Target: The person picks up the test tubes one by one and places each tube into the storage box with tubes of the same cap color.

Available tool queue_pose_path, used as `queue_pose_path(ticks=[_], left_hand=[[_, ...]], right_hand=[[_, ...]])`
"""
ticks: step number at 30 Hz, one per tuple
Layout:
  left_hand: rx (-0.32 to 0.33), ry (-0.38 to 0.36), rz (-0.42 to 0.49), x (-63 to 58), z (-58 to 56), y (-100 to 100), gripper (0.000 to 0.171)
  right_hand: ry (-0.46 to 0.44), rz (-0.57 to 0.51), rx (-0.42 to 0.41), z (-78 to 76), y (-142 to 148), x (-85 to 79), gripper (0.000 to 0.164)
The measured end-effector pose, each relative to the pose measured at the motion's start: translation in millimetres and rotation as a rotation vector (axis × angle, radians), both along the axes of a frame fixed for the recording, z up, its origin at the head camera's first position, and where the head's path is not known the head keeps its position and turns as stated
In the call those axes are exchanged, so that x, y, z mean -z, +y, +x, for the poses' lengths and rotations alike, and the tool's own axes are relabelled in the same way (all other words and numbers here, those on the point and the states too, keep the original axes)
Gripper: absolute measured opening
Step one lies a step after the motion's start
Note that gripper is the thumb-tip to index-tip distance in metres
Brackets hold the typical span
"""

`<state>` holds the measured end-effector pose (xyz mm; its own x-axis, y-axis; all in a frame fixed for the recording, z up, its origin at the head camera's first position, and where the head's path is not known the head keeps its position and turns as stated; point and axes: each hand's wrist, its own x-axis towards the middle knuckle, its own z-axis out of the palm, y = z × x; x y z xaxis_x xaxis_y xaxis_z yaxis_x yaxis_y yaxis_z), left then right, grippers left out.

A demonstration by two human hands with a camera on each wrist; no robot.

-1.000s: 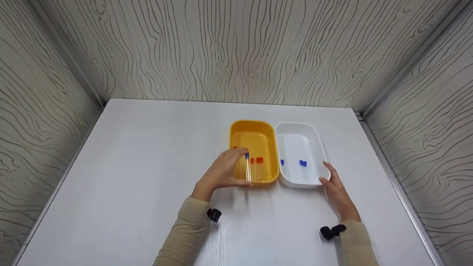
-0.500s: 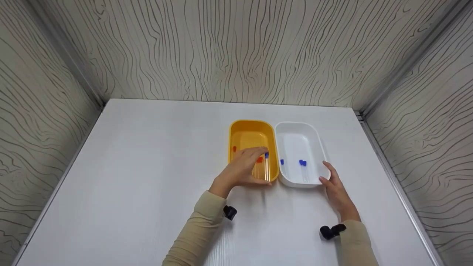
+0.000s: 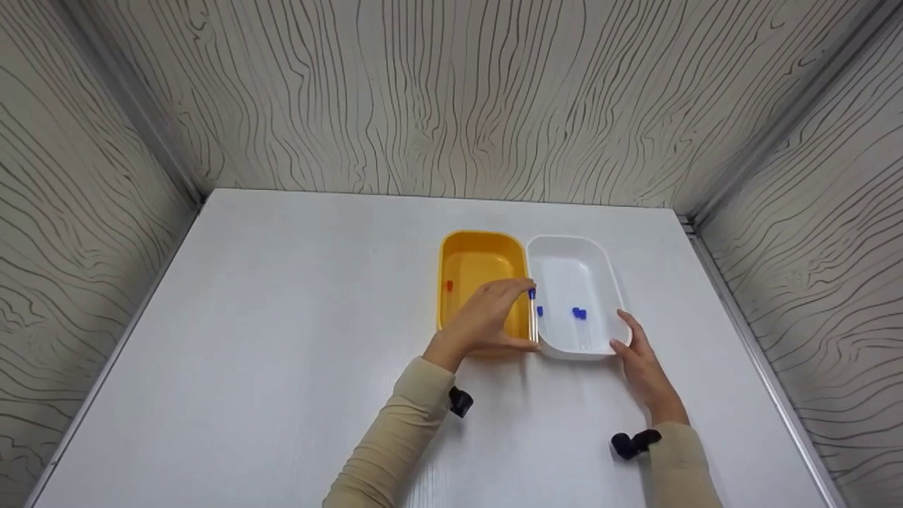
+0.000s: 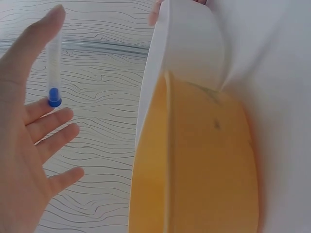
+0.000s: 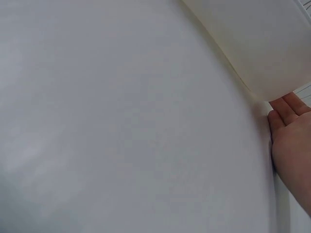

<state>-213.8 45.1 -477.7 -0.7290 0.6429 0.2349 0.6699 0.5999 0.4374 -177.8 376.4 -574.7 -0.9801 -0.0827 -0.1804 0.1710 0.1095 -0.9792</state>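
My left hand pinches a clear test tube with a blue cap by its two ends, thumb at the bottom and a fingertip at the cap. The tube is over the line where the yellow bin and the white bin meet. In the left wrist view the tube spans thumb and fingertip, other fingers spread. My right hand holds the white bin's near right corner. Blue-capped tubes lie inside the white bin. A red cap shows in the yellow one; my left hand hides the rest.
Both bins stand side by side on a white table. Wood-grain patterned panels rise behind the table and on both sides. A small black camera sits at my left wrist, another at my right.
My left hand has carried the blue-capped test tube rightward, from above the yellow bin to the edge of the white bin. My right hand stays at the white bin's corner.
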Motion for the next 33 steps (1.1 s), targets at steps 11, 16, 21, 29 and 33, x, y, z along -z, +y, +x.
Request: queue_pose_path(ticks=[11,16,21,29,33], left_hand=[[0.020,-0.027,-0.045,-2.4,-7.7,24,0.093],[0.011,-0.054,-0.069,-0.6,-10.6,37,0.092],[-0.027,-0.128,-0.098,5.3,-14.5,50,0.091],[-0.067,-0.147,-0.208,14.9,-27.1,72,0.092],[-0.100,-0.144,-0.258,18.9,-32.5,77,0.091]], right_hand=[[-0.004,-0.009,0.004,0.7,-1,-1.2,0.068],[0.005,-0.035,0.004,0.8,-2,-0.6,0.068],[-0.011,-0.011,0.008,0.1,-3,-0.1,0.068],[-0.012,0.001,0.010,1.8,-3,-2.5,0.069],[-0.017,-0.014,0.013,1.6,-4,-3.7,0.069]])
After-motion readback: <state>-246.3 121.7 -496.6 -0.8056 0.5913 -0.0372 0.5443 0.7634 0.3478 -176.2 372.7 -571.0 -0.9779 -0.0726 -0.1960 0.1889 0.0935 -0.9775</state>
